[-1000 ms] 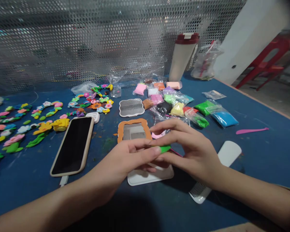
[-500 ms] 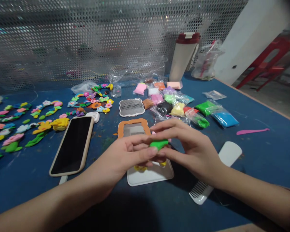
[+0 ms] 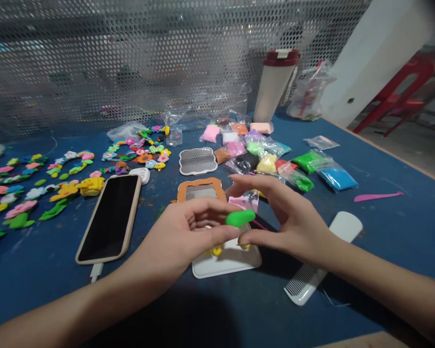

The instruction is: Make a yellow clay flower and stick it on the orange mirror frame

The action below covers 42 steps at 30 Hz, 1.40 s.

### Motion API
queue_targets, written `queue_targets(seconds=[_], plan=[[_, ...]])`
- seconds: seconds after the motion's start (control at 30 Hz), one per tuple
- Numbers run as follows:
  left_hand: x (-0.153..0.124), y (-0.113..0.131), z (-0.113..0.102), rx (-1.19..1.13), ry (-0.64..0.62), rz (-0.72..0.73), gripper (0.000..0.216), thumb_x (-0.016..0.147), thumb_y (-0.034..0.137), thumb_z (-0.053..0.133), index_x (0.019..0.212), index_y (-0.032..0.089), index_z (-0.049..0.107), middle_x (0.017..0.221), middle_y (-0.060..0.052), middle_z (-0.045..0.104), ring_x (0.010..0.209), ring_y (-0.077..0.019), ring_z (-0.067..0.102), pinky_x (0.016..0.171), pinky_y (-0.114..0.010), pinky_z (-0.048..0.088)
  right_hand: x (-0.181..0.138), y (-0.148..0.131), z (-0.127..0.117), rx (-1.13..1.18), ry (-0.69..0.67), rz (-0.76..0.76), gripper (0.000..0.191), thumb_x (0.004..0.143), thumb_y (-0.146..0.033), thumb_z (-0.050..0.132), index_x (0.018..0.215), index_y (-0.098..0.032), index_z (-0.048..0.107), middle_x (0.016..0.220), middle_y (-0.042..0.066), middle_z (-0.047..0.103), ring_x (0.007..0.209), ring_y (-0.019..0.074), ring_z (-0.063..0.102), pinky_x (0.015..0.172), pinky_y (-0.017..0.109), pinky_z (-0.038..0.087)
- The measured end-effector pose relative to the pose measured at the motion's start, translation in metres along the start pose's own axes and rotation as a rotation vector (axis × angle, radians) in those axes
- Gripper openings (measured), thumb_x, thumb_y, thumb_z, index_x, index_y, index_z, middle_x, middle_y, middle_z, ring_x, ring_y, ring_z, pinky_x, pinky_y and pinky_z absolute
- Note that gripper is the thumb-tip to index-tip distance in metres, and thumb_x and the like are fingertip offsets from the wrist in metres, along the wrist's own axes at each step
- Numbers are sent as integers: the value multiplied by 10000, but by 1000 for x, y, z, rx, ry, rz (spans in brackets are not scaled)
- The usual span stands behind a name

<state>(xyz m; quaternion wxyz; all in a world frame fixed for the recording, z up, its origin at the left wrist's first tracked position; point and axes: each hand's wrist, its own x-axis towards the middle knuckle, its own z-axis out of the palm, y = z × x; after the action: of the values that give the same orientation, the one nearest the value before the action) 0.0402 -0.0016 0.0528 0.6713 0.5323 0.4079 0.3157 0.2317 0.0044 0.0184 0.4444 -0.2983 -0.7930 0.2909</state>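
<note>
A small lump of green clay [image 3: 239, 218] sits between my two hands above a white rectangular tray [image 3: 227, 263]. My left hand [image 3: 183, 237] curls around it, thumb and fingers closed on the lump. My right hand [image 3: 286, 220] has its fingers spread and partly lifted, with its thumb tip close to the clay. Small yellow clay pieces [image 3: 217, 251] lie on the tray under my hands. An orange-framed mirror [image 3: 200, 190] lies just behind my hands.
A phone [image 3: 109, 217] lies to the left. Finished clay flowers [image 3: 67, 191] spread over the left of the blue table [image 3: 384, 227]. Several bags of coloured clay [image 3: 304, 162] lie behind, with a white comb [image 3: 322, 258] right, a pink tool [image 3: 377, 196] and a red-lidded cup [image 3: 275, 84].
My right hand's fingers have lifted off the green clay and spread apart. The clay has changed from a flat strip into a rounder lump held by my left hand.
</note>
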Motion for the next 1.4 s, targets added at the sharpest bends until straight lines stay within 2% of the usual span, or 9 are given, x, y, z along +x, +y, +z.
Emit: queue_targets(seconds=[0.07, 0.27, 0.4, 0.57, 0.73, 0.9, 1.17, 1.27, 1.4], plan=[[0, 0, -1, 18, 17, 29, 195, 705, 126, 721, 864, 239, 718, 832, 43, 730, 790, -97, 662, 701, -152, 486, 1, 0, -1, -24, -3, -22, 609, 710, -249, 744, 1258, -239, 479, 1142, 52, 598, 1070, 190, 553, 924, 342, 450], [0, -3, -3, 14, -11, -48, 249, 669, 96, 731, 856, 259, 701, 761, 77, 723, 765, -88, 674, 654, -130, 502, 4, -2, -7, -179, 8, -116, 174, 771, -195, 685, 943, -216, 670, 1023, 48, 660, 961, 167, 604, 945, 378, 428], [0, -2, -2, 40, -9, -54, 234, 681, 95, 714, 856, 250, 713, 745, 69, 723, 736, -82, 671, 602, -111, 491, 5, -3, -7, -147, 8, -111, 163, 763, -194, 693, 925, -201, 671, 1014, 55, 650, 952, 160, 603, 914, 357, 447], [-1, -4, -1, 93, -7, 72, 201, 690, 50, 676, 753, 236, 721, 684, 89, 704, 680, -56, 643, 630, -98, 476, 4, -4, -5, -52, -91, -116, 367, 721, -202, 731, 1069, -172, 621, 1121, 81, 593, 1061, 173, 558, 908, 319, 451], [0, -6, -4, 317, -47, 200, 196, 674, 20, 674, 710, 208, 715, 677, 93, 688, 627, -45, 595, 590, -88, 438, 3, -9, -3, 39, -92, -87, 188, 742, -131, 703, 926, -154, 668, 1072, 59, 586, 1029, 142, 557, 906, 279, 439], [0, -5, -13, 538, -159, 320, 163, 711, 35, 676, 685, 191, 715, 686, 87, 688, 622, -50, 582, 582, -97, 415, 2, -10, -2, 161, -131, -32, 213, 711, -148, 732, 920, -151, 688, 1045, 47, 580, 1000, 131, 554, 890, 269, 446], [3, -7, -21, 845, -175, 655, 78, 794, 178, 651, 733, 197, 694, 675, 70, 680, 563, -50, 571, 537, -138, 377, 0, -14, -1, 189, -133, -25, 225, 698, -144, 741, 920, -140, 706, 1027, 57, 577, 977, 134, 556, 848, 259, 463], [3, -10, -26, 1109, -160, 851, 312, 900, 383, 479, 779, 176, 677, 629, 18, 654, 557, -92, 577, 528, -195, 372, 1, -16, -1, 192, -161, -23, 213, 692, -143, 744, 902, -138, 710, 980, 52, 590, 929, 128, 571, 822, 256, 470], [1, -10, -29, 1460, -3, 1096, 461, 894, 466, 438, 599, 167, 630, 495, -2, 579, 481, -126, 530, 502, -250, 345, 2, -17, -5, 208, -265, 23, 240, 706, -158, 740, 937, -138, 680, 867, 21, 644, 825, 101, 588, 758, 233, 468]])
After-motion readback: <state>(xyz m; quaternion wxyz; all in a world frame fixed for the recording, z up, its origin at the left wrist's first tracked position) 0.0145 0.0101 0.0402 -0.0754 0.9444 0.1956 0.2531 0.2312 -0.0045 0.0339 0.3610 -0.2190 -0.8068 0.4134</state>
